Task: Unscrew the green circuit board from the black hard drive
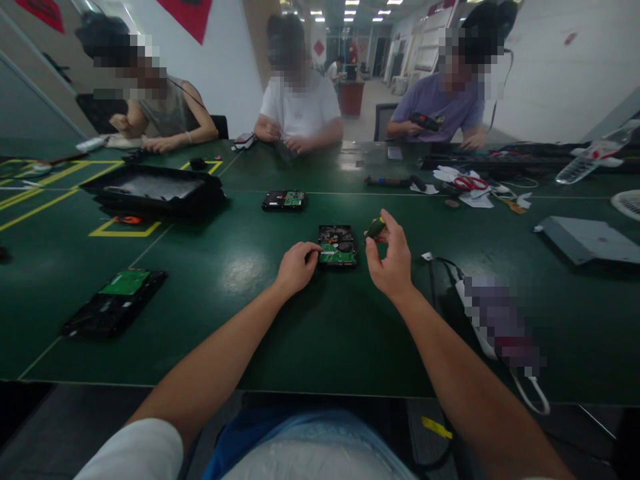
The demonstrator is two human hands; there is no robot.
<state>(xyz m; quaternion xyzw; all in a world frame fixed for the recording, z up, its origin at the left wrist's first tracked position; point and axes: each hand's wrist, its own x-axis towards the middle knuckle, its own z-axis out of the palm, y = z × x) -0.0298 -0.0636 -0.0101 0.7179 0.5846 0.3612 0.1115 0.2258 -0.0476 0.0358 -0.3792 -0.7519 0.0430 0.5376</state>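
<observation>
A hard drive with a green circuit board lies on the green table in front of me. My left hand is at its left edge, with fingertips closed on the drive's side. Just right of the drive, my right hand is raised with a dark green and yellow screwdriver handle between thumb and fingers. The screwdriver's shaft cannot be made out. Farther back sits a second hard drive, touched by neither hand.
A black tray stands at the back left, a black device with a green board at the near left. To the right are a power strip, a grey metal box and red scissors. Three people sit opposite.
</observation>
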